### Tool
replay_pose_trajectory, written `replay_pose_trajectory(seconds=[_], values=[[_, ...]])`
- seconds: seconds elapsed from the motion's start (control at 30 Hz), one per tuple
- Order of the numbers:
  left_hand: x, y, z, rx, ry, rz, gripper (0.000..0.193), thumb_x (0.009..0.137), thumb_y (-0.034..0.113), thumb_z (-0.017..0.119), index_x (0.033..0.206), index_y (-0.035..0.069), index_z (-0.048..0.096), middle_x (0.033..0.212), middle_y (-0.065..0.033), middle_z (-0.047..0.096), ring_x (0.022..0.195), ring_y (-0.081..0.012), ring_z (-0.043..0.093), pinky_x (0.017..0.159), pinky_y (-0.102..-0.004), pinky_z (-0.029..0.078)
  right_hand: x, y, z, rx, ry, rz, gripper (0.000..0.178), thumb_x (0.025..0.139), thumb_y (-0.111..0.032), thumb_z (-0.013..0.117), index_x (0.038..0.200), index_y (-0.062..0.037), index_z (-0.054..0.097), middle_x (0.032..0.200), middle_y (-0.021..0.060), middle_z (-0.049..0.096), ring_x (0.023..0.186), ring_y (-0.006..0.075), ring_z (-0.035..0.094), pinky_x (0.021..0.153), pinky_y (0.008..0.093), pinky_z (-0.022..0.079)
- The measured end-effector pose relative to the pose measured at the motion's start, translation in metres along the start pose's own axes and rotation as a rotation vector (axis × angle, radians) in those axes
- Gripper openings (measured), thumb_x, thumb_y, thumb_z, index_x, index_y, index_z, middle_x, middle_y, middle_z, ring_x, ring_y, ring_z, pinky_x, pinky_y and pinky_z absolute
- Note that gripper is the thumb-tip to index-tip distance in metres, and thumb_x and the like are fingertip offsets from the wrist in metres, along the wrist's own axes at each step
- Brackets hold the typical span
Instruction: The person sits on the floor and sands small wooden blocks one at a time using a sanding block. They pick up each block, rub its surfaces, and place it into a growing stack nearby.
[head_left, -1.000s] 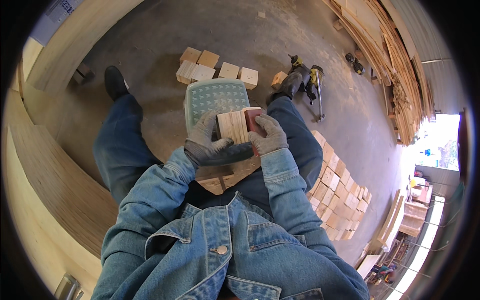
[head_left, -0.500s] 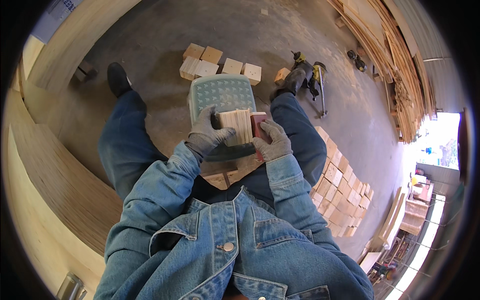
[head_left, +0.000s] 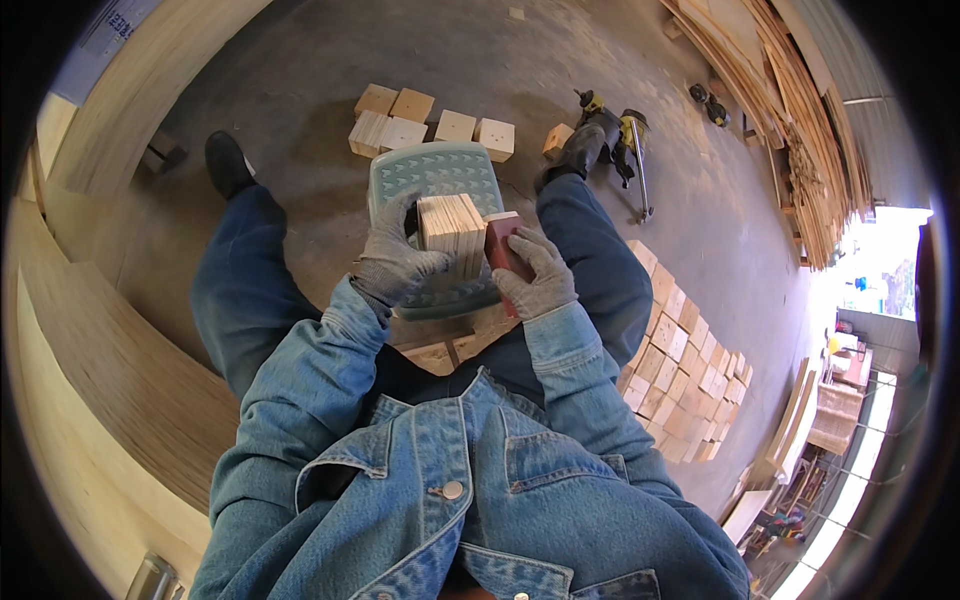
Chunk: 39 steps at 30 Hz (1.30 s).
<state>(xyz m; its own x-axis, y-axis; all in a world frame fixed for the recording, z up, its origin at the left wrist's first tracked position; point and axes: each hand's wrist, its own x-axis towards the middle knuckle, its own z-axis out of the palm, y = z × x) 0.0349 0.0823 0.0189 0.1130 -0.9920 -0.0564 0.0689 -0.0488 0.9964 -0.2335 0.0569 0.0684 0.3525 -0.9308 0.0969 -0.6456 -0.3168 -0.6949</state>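
Observation:
Gloved in grey, my left hand (head_left: 392, 254) grips a plywood block (head_left: 450, 228) by its left side, with the striped layers facing up. My right hand (head_left: 541, 274), in a matching glove, is wrapped round a reddish-brown sanding block (head_left: 508, 254), its pale top end showing. The sanding block stands upright beside the plywood block's right face; I cannot tell whether they touch. Both are held over a grey-green plastic stool (head_left: 440, 160) between my legs. The fingertips of my left hand are partly hidden behind the plywood block.
Several wooden blocks (head_left: 455, 126) stand on the floor beyond the stool. Yellow-and-black power tools (head_left: 632, 135) lie by my right foot. A large stack of blocks (head_left: 680, 365) fills the floor to the right. Long boards (head_left: 130, 350) flank my left; timber strips (head_left: 820, 170) pile up far right.
The plywood block has turned and risen a little in my left hand, showing more of its front. The sanding block has tilted beside it. The whole view has shifted slightly.

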Motion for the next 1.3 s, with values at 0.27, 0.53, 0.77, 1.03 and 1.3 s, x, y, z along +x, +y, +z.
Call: replay_pose_trajectory(seconds=[0.27,0.53,0.77,1.03,1.3], values=[[0.016,0.001,-0.014,0.094,-0.087,-0.228,0.123,0.063,0.022,0.101,0.163,0.002,0.034,0.156,-0.0204,0.051,0.144,-0.0336,0.051,0.123,-0.043,0.041,-0.007,0.004,-0.022,-0.007,0.092,-0.013,0.06,0.073,-0.015,0.094,0.128,-0.0081,0.073,0.143,0.0166,0.064,0.132,0.0352,0.062,0.111,0.0424,0.053],[0.015,0.003,-0.016,0.04,-0.18,-0.165,0.122,0.064,0.022,0.099,0.163,0.004,0.031,0.154,-0.0212,0.052,0.143,-0.0343,0.052,0.122,-0.0411,0.043,-0.003,-0.037,-0.054,-0.146,-0.067,-0.432,0.062,0.07,-0.022,0.09,0.128,-0.0132,0.072,0.144,0.0135,0.063,0.121,0.0392,0.063,0.104,0.0513,0.051],[0.012,0.017,-0.017,0.004,-0.175,-0.221,0.12,0.066,0.015,0.099,0.164,0.005,0.031,0.155,-0.019,0.051,0.144,-0.0319,0.051,0.123,-0.043,0.04,0.008,-0.034,-0.054,-0.153,-0.091,-0.448,0.065,0.066,-0.018,0.091,0.128,-0.0143,0.072,0.145,0.0115,0.063,0.122,0.0377,0.063,0.104,0.0507,0.051],[0.014,-0.001,-0.019,-0.027,-0.194,-0.158,0.12,0.064,0.017,0.098,0.163,0.008,0.032,0.153,-0.0188,0.051,0.143,-0.0325,0.051,0.123,-0.0418,0.041,0.004,-0.027,-0.056,0.074,-0.139,-0.314,0.066,0.068,-0.012,0.094,0.13,-0.0134,0.072,0.144,0.0115,0.064,0.126,0.0335,0.063,0.107,0.0446,0.052],[0.006,0.02,-0.015,0.02,-0.294,-0.161,0.12,0.061,0.012,0.097,0.162,0.011,0.032,0.153,-0.0172,0.05,0.143,-0.0322,0.051,0.126,-0.0417,0.04,0.008,-0.009,-0.049,0.053,-0.06,-0.086,0.064,0.071,-0.012,0.094,0.132,-0.0089,0.072,0.144,0.0149,0.063,0.131,0.0334,0.063,0.11,0.0412,0.054]])
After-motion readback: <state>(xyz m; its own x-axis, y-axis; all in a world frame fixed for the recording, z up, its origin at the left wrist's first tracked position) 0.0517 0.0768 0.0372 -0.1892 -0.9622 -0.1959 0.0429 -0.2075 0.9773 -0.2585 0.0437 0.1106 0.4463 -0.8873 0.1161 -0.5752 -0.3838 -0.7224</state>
